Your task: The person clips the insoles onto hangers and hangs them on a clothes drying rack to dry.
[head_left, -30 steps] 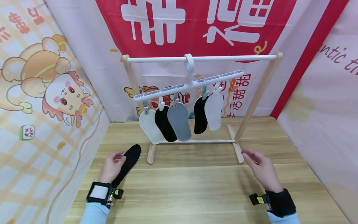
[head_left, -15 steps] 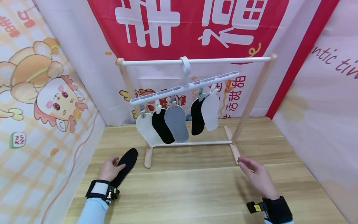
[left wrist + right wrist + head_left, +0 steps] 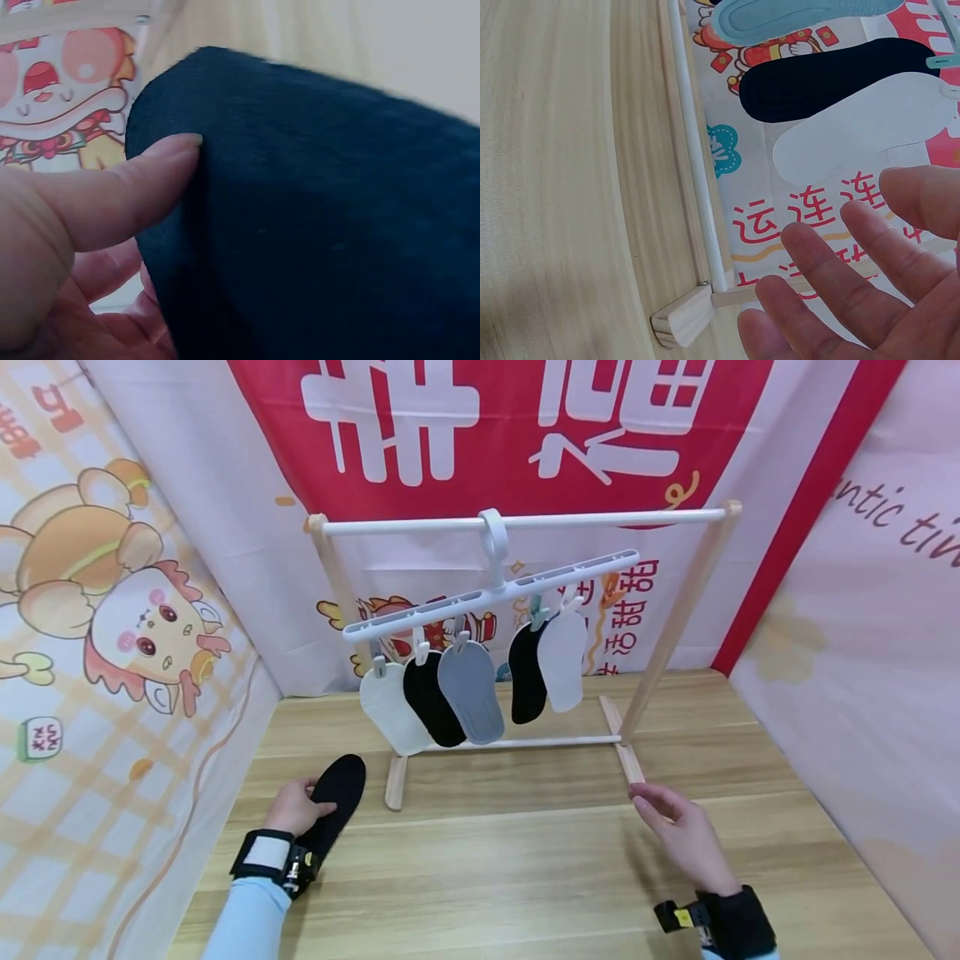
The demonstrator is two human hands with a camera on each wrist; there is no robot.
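My left hand (image 3: 294, 810) pinches a black insole (image 3: 341, 789) at the table's left side. In the left wrist view the thumb (image 3: 150, 176) lies across the insole's dark face (image 3: 315, 195), with fingers partly hidden behind it. My right hand (image 3: 678, 835) is held with relaxed fingers near the rack's right foot (image 3: 624, 747) and holds nothing; the right wrist view shows its fingers spread apart. From a tilted white hanger (image 3: 491, 596) several insoles hang by clips: a white one (image 3: 393, 710), a black one (image 3: 433, 702), a grey one (image 3: 471, 693), another black (image 3: 528, 677) and another white (image 3: 562, 664).
The hanger hooks over the top bar (image 3: 600, 518) of a wooden rack that stands on the wood-grain table (image 3: 480, 877). A lower white bar (image 3: 555, 742) joins its feet. Printed cloth walls (image 3: 150, 693) enclose the left, back and right.
My left thumb and fingers have closed on the black insole, which has shifted slightly. The whole head view has drifted a little left. My right hand stays near the rack's foot.
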